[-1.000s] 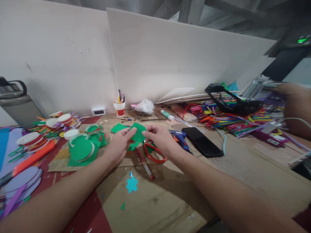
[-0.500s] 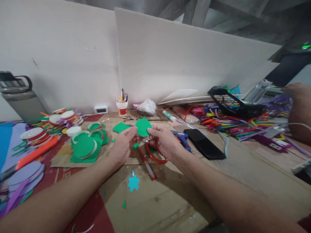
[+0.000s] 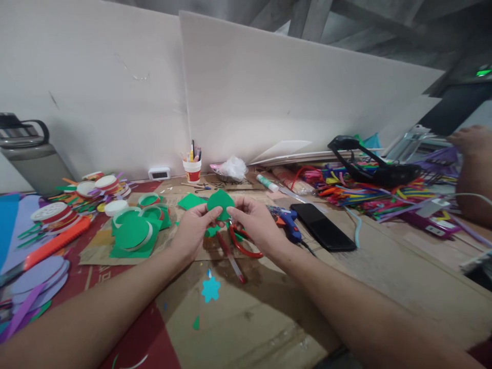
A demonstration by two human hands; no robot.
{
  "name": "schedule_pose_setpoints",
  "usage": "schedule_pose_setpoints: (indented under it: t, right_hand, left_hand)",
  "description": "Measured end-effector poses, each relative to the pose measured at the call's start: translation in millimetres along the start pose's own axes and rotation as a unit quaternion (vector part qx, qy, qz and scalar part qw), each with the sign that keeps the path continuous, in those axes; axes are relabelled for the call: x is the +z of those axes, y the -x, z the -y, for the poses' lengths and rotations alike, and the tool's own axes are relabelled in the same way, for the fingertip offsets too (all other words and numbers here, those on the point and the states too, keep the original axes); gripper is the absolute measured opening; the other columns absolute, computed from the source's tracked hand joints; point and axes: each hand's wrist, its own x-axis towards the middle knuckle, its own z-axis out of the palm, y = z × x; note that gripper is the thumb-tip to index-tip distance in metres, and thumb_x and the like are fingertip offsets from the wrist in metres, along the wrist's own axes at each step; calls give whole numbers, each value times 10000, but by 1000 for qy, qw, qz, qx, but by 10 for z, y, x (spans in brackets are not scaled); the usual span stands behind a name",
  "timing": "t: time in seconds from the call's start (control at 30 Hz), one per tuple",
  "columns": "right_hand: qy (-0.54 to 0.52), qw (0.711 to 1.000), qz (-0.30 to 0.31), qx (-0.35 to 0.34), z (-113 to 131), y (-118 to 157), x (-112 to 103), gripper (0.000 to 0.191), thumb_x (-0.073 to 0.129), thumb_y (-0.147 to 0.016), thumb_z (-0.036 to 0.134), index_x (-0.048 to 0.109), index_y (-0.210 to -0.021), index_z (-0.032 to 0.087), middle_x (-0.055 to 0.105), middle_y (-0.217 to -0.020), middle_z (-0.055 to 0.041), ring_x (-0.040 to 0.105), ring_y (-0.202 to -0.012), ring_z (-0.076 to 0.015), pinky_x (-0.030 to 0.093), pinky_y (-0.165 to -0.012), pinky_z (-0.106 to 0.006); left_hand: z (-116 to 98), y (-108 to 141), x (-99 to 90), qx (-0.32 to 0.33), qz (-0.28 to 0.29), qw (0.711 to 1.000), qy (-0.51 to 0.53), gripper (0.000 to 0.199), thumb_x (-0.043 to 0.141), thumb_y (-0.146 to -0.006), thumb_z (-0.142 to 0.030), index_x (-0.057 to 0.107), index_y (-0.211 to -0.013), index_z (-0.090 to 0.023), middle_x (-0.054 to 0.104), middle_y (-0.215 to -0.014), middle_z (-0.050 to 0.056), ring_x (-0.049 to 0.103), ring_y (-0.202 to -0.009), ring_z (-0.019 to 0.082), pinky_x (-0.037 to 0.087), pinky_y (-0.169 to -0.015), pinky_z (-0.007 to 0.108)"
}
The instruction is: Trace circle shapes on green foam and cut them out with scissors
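Note:
Between my two hands is a green leaf-shaped paper piece (image 3: 220, 203), held up above the cardboard. My left hand (image 3: 195, 224) pinches its lower left edge with thumb and fingers. On the other side, my right hand (image 3: 253, 219) pinches the lower right edge. Red-handled scissors (image 3: 246, 250) lie just below, their blades mostly hidden by my hands and the paper. A red pen (image 3: 231, 259) rests beside them. Another green paper piece (image 3: 190, 201) lies behind my left hand. Nearer to me are a blue flower-shaped cutout (image 3: 210, 290) and a small green scrap (image 3: 196, 323).
Green paper with round rings (image 3: 134, 238) and an orange cutter (image 3: 57, 243) lie left. A glue gun (image 3: 289, 225) and black phone (image 3: 323, 227) sit right. Behind stand a pen cup (image 3: 192, 170) and bottle (image 3: 33, 154). Another person's arm (image 3: 474, 174) is at far right.
The green paper piece has moved slightly left and down and turned a little in my fingers. My right hand has shifted left with it, its fingers now more behind the paper.

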Motion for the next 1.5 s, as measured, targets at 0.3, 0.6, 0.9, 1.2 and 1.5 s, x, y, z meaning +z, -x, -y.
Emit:
schedule_pose_setpoints:
  t: [0.3, 0.6, 0.9, 1.2, 1.5]
  right_hand:
    - [-67, 997, 19, 31, -110, -69, -52, 373, 535, -827, 550, 582, -857, 181, 595, -777, -21, 522, -620, -118, 394, -506, -232]
    - [-18, 999, 25, 9, -54, -37, -24, 289, 608, -786, 471, 551, -783, 188, 529, -649, 35, 486, -556, -99, 401, -524, -235]
    - [52, 998, 10, -26, -37, -31, -21, 191, 616, -763, 356, 594, -800, 169, 562, -699, 20, 432, -577, -97, 355, -540, -240]
    - [54, 998, -14, -18, -49, -8, -17, 172, 619, -752, 348, 602, -765, 177, 557, -653, 24, 411, -559, -104, 334, -536, -244]
    - [-21, 999, -40, -25, -115, -8, 33, 186, 654, -713, 343, 589, -771, 180, 602, -730, 3, 518, -657, -135, 422, -660, -275]
  left_hand:
    - [13, -23, -28, -30, -4, 997, 67, 217, 815, -682, -312, 717, -809, -165, 700, -798, 7, 588, -591, 68, 510, -583, 179]
    - [-16, -17, -10, -26, 10, 998, 53, 204, 809, -688, -309, 708, -783, -159, 685, -740, -1, 602, -610, 81, 506, -591, 183]
    - [8, 5, -28, -8, 9, 998, -55, 236, 781, -709, -368, 724, -815, -165, 696, -770, 0, 585, -620, 92, 479, -622, 216]
    - [15, 21, -25, -32, 1, 997, -67, 279, 780, -695, -392, 708, -829, -159, 674, -767, 16, 594, -659, 123, 475, -614, 238]
    - [-6, 43, 95, -45, 5, 996, 81, 270, 820, -669, -298, 703, -869, -160, 711, -902, 28, 623, -733, 112, 498, -625, 215]
